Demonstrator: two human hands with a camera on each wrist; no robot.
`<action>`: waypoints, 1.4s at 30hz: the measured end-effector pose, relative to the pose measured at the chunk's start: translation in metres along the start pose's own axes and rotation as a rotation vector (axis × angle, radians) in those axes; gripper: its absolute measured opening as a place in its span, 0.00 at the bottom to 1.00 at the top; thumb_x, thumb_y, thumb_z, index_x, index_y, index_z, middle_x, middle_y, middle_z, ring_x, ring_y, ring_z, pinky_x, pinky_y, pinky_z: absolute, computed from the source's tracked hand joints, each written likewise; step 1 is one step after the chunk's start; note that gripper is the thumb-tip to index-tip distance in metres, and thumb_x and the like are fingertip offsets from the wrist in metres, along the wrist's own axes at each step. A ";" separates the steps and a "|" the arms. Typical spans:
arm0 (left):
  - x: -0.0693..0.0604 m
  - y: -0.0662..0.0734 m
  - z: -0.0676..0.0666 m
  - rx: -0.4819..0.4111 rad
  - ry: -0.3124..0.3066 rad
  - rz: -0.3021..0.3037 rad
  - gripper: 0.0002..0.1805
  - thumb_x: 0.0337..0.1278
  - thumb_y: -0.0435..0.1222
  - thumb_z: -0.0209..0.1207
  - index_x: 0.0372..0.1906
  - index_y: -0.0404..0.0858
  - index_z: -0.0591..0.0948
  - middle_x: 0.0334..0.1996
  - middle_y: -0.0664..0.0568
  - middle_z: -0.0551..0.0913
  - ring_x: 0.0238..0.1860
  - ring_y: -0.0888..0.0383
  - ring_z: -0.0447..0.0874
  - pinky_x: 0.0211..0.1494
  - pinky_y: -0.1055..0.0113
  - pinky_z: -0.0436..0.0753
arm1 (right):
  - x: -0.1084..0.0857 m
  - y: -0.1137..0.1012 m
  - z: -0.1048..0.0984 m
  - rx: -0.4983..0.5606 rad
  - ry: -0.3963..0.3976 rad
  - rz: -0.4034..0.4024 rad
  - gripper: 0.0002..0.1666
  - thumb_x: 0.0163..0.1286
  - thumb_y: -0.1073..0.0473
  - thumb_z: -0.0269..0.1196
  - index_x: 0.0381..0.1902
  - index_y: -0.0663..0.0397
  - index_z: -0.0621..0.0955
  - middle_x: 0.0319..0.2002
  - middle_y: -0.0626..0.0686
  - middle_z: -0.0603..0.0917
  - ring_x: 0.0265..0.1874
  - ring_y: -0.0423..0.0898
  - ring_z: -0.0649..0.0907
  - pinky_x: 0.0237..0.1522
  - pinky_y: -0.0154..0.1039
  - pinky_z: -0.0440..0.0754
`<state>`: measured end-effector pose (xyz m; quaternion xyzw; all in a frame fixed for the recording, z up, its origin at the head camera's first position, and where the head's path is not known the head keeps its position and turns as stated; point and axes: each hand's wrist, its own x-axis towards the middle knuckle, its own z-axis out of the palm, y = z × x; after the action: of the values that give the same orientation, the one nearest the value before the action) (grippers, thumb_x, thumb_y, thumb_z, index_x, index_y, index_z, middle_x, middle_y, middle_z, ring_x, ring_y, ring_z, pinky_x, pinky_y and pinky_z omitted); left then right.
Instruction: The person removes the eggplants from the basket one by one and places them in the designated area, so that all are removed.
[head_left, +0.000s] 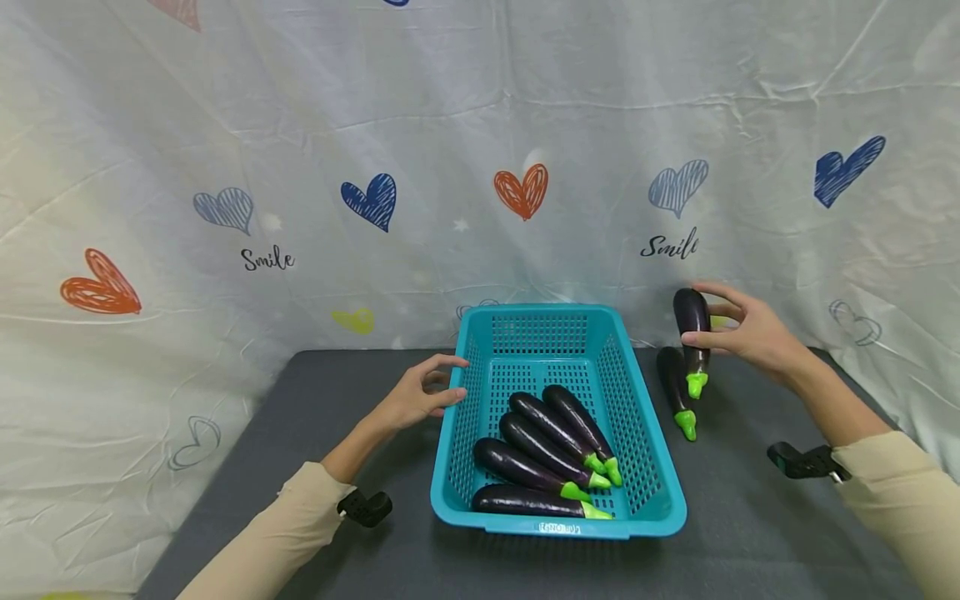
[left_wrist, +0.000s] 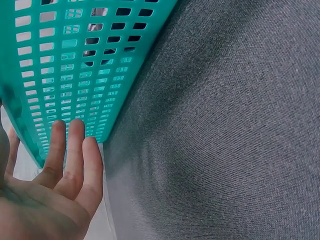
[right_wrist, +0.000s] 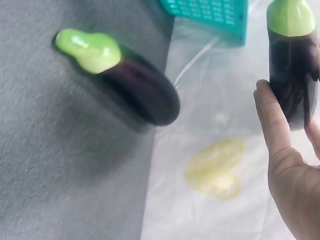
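My right hand holds a dark purple eggplant between thumb and fingers, its green stem end pointing down. In the right wrist view this held eggplant appears at the upper right. Below it, another eggplant lies on the table, right of the blue-green plastic basket. My left hand is at the basket's left rim, thumb and index fingertips over the edge. The left wrist view shows its other fingers fairly straight beside the perforated outer wall. Several eggplants lie inside the basket's near half.
Dark grey cloth covers the table. Behind it hangs a pale curtain printed with hearts and the word "Smile". Each forearm wears a small black wrist device, one of them the left device.
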<state>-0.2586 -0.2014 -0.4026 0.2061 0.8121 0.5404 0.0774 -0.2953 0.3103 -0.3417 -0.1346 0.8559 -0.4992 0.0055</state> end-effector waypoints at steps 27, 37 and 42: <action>0.000 0.001 0.001 0.012 0.004 -0.011 0.26 0.72 0.38 0.63 0.71 0.44 0.73 0.60 0.37 0.75 0.54 0.44 0.81 0.46 0.49 0.86 | -0.007 0.055 -0.016 -0.081 -0.077 0.124 0.58 0.68 0.52 0.73 0.82 0.55 0.50 0.72 0.80 0.51 0.69 0.78 0.57 0.57 0.74 0.69; 0.000 0.002 0.001 0.011 0.002 -0.018 0.26 0.72 0.38 0.63 0.71 0.44 0.73 0.62 0.36 0.74 0.56 0.42 0.79 0.47 0.48 0.85 | -0.006 0.070 -0.014 -0.095 -0.098 0.177 0.59 0.67 0.50 0.74 0.81 0.60 0.52 0.71 0.83 0.52 0.66 0.76 0.65 0.53 0.62 0.80; 0.001 0.002 0.001 0.010 0.004 -0.019 0.26 0.71 0.38 0.63 0.70 0.44 0.73 0.63 0.36 0.74 0.56 0.42 0.79 0.47 0.47 0.85 | -0.004 0.073 -0.012 -0.103 -0.107 0.189 0.59 0.66 0.50 0.74 0.81 0.61 0.52 0.70 0.83 0.53 0.65 0.76 0.66 0.52 0.61 0.80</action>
<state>-0.2583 -0.1997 -0.4015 0.1978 0.8170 0.5358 0.0796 -0.3099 0.3552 -0.3993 -0.0799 0.8877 -0.4441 0.0914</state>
